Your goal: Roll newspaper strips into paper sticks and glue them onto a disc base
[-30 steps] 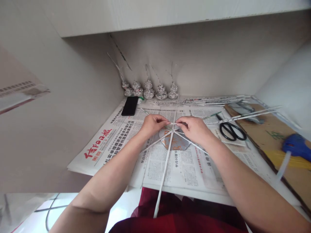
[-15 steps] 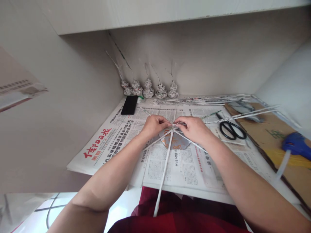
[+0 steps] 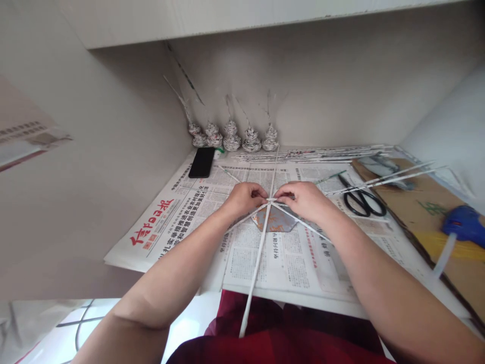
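Several rolled newspaper sticks (image 3: 258, 253) cross in a star over a grey card piece (image 3: 278, 221) with orange marks. At the crossing, my left hand (image 3: 245, 198) pinches the paper sticks from the left side. My right hand (image 3: 303, 198) closes its fingertips on the sticks from the right, very near the left fingertips. One long stick runs from the crossing toward my lap, past the table's front edge. Others spread out beneath both hands. My fingers hide part of the crossing.
Newspaper sheets (image 3: 159, 230) cover the table. Black scissors (image 3: 364, 202) and a blue glue gun (image 3: 464, 225) on cardboard (image 3: 435, 205) lie to the right. At the back are woven paper gourds (image 3: 232, 136), a phone (image 3: 202, 162) and loose paper sticks (image 3: 314, 154). A shelf (image 3: 235, 20) overhangs.
My right fingers have shifted slightly and curl more at the crossing. My left hand stays almost in place. The rest of the view has only moved a little with the camera.
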{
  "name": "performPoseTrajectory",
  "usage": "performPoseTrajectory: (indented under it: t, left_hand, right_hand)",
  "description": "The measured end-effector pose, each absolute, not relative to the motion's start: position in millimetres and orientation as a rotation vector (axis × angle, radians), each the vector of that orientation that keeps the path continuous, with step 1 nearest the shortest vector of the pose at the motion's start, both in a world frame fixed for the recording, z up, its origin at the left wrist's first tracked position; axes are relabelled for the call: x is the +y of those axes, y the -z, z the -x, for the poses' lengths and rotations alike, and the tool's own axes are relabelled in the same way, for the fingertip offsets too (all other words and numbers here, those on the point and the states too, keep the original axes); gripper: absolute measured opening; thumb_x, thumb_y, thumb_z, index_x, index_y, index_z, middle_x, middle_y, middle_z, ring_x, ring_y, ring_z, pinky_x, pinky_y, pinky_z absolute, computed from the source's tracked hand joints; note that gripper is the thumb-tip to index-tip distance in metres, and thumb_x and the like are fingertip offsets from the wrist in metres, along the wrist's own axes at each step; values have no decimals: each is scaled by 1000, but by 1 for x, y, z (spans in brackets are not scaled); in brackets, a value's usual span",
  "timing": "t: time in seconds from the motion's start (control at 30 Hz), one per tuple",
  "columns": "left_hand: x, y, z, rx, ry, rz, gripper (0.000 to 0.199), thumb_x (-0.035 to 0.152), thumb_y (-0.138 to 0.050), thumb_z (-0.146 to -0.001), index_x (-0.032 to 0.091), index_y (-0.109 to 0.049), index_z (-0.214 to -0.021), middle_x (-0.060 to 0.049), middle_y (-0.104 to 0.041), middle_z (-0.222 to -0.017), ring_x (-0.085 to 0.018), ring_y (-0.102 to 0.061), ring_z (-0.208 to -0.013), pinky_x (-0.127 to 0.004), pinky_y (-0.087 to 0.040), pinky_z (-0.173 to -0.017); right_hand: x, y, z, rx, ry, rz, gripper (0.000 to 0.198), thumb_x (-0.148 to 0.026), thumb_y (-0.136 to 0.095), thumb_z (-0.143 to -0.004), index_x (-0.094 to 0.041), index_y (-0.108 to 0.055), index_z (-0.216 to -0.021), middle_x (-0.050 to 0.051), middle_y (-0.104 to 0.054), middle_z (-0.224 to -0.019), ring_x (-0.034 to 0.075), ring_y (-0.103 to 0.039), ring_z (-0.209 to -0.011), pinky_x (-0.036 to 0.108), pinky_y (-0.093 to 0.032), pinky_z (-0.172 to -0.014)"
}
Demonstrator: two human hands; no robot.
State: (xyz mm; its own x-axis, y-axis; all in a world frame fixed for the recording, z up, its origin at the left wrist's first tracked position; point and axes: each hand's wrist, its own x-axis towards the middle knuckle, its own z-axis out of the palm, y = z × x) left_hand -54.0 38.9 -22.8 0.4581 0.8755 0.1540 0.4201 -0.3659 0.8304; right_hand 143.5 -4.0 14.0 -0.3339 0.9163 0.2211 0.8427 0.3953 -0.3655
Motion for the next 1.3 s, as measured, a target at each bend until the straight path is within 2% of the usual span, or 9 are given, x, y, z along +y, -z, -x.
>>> performPoseTrajectory:
  t: [0.27, 0.53, 0.73, 1.07, 1.3]
  left_hand:
    - [33, 18, 53, 1072, -759, -2027, 14, 14, -66, -67, 16, -67, -81, 0, -65, -69, -12, -59, -66, -22, -44, -63]
    - [33, 19, 52, 1077, -743, -2129, 10, 17, -65, -68, 17, -62, -78, 3, -62, -68, -12, -57, -65, -22, -42, -61]
    - [24, 12, 51, 1110, -717, -2221, 6, 17, -61, -72, 18, -64, -77, 2, -63, -69, -12, -57, -66, -22, -41, -63]
    - [14, 16, 51, 1157, -776, -2400, 18, 18, -58, -79, 22, -73, -88, -3, -69, -86, -15, -62, -81, -24, -45, -79]
    - [12, 16, 51, 1158, -772, -2416, 18, 19, -58, -81, 22, -74, -89, -3, -68, -88, -15, -63, -83, -24, -46, -80]
  right_hand:
    - [-3, -13, -152, -2277, -355, 1493, 23, -21, -56, -83, -30, -73, -96, -4, -74, -97, 16, -66, -91, 26, -46, -80]
    - [0, -8, -151, -2342, -328, 1483, 23, -23, -55, -84, -32, -74, -94, -4, -74, -95, 16, -67, -90, 26, -47, -78]
    - [1, -7, -150, -2366, -278, 1500, 27, -17, -55, -81, -30, -75, -93, -1, -73, -97, 16, -65, -92, 26, -46, -82]
    - [-4, -11, -145, -2446, -171, 1552, 33, -12, -50, -81, -30, -75, -93, 2, -72, -97, 19, -65, -89, 28, -44, -81]
    - [-3, -12, -147, -2449, -157, 1488, 33, -14, -50, -82, -31, -75, -96, 1, -73, -96, 19, -65, -90, 27, -44, -80]
